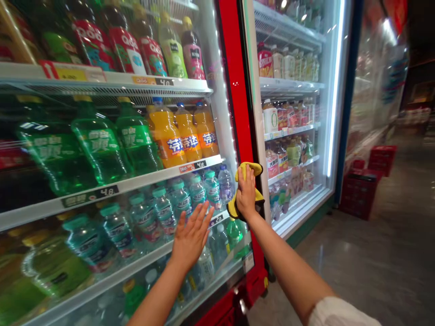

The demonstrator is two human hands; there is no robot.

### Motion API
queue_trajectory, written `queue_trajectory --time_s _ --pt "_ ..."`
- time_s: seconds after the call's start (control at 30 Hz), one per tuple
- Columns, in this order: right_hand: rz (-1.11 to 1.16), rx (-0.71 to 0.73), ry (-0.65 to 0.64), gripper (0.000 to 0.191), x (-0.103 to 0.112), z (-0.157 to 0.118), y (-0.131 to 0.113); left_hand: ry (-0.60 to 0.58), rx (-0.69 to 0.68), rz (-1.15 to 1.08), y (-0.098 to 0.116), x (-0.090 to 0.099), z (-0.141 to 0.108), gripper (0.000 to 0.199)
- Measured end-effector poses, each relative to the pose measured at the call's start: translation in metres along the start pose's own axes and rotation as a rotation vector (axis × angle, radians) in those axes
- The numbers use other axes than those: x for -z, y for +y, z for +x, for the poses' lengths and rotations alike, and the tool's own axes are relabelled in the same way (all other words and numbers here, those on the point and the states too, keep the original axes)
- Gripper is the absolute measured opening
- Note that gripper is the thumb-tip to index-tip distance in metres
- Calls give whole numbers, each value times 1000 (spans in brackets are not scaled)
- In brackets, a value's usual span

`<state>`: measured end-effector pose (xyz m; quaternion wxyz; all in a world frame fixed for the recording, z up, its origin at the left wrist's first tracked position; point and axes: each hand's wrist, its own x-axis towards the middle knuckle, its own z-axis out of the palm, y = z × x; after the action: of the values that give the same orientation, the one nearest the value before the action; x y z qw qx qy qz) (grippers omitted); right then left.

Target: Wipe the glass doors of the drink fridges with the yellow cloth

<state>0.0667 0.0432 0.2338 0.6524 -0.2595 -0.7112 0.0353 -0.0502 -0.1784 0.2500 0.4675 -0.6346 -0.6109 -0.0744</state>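
A glass cooler door with a red frame [234, 81] stands before me, with drink bottles on shelves behind the glass. My left hand [192, 235] lies flat against the glass, fingers spread, in front of the small bottles with turquoise caps [165, 210]; it holds nothing. Further right, my right hand [246, 190] presses a yellow cloth with dark edging [253, 170] against the door's red edge. The cloth sticks out above and on both sides of the hand. Part of it is hidden under the palm and fingers.
A second lit cooler [292, 83] with several shelves of drinks stands to the right. Red crates [358, 194] sit on the grey floor [384, 262] beyond it. The red base of the near cooler [254, 285] juts out low, below my right arm.
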Motion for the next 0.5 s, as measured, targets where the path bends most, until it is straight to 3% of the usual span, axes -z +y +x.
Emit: queue_trajectory --time_s 0.2,0.27,0.43,0.5 --pt "75 -132 47 69 -3 -54 9 24 -13 47 0 -2 7 73" --pt "90 -150 55 68 -2 -32 8 24 -24 54 -2 -2 5 73" --pt "45 -57 82 66 1 88 -10 9 -28 64 -4 0 6 76" --pt "12 -27 84 67 2 97 -14 12 -30 74 -4 1 7 73"
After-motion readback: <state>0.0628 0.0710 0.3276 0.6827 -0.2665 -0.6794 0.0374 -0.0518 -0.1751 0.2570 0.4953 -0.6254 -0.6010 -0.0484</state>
